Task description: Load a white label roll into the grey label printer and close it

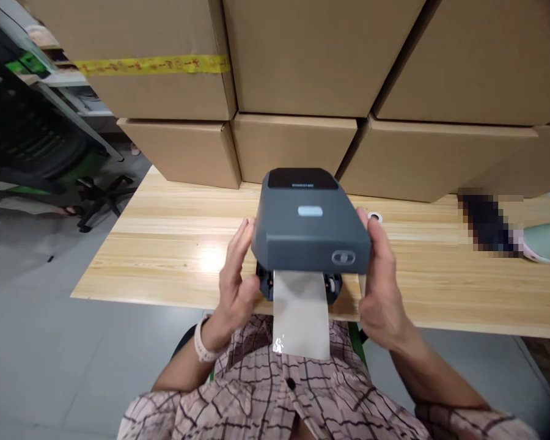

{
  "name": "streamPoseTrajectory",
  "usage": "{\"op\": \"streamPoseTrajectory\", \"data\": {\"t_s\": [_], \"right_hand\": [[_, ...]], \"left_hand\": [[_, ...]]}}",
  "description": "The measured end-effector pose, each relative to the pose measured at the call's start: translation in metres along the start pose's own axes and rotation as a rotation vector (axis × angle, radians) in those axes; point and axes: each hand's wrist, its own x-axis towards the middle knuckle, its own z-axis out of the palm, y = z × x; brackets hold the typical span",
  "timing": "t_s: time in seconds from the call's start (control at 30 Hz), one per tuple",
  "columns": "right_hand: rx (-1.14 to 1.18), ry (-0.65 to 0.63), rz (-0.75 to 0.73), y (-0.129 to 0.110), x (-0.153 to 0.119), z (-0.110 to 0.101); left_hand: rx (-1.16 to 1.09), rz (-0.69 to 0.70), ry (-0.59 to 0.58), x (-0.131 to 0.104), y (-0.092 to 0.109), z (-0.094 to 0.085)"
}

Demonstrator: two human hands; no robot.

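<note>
A dark grey label printer [309, 235] stands at the table's front edge. Its cover is raised at the front, so black inner parts [333, 286] show in the gap below. A white label strip [301, 315] hangs out of this gap toward my lap. My left hand [237, 269] lies along the printer's left side, fingers stretched upward and thumb by the lower edge of the cover. On the opposite side, my right hand [382, 281] is pressed to the cover's right edge, its fingertips partly hidden behind it. The cover sits between both hands.
Large cardboard boxes [297, 55] are stacked along the back of the wooden table [165, 244]. A small white ring [374, 216] lies right of the printer. Farther right are a blurred dark item [486, 223] and a mint-green cup [547, 239]. An office chair [41, 122] stands at left.
</note>
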Motion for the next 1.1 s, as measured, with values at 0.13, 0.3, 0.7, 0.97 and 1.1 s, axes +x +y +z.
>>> {"op": "streamPoseTrajectory", "data": {"t_s": [0.13,0.3,0.7,0.97,1.1], "right_hand": [[-0.226,0.063,-0.224,0.001,0.069,-0.020],[-0.297,0.170,-0.241,0.006,0.149,-0.030],[-0.497,0.257,-0.247,0.020,0.184,-0.019],[-0.521,-0.683,-0.186,0.025,0.137,0.013],[-0.568,-0.872,-0.088,0.033,0.151,0.023]], "left_hand": [[-0.042,0.044,0.046,0.055,-0.018,-0.010],[-0.093,-0.279,-0.134,0.075,-0.053,0.000],[-0.321,-0.528,-0.328,0.064,-0.057,0.007],[0.264,-0.566,-0.328,0.067,-0.044,0.001],[0.253,-0.624,-0.414,0.073,-0.037,-0.002]]}}
